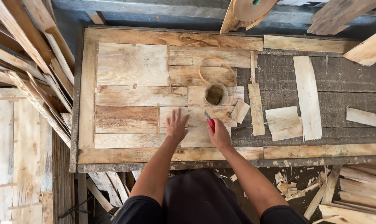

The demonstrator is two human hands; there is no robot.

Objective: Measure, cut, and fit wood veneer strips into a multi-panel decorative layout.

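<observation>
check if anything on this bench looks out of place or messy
Mostly orderly: veneer patches sit flush on the panel. One small veneer piece lies skewed beside the glue cup, and offcuts litter the floor below.

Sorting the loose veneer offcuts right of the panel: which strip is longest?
The tall pale strip, lying upright right of the small square offcuts; it outreaches every other loose piece there.

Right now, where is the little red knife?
In the head view, the red-handled utility knife is in the right hand, near the middle of the patchwork wooden board, just below the small round glue pot.
</observation>
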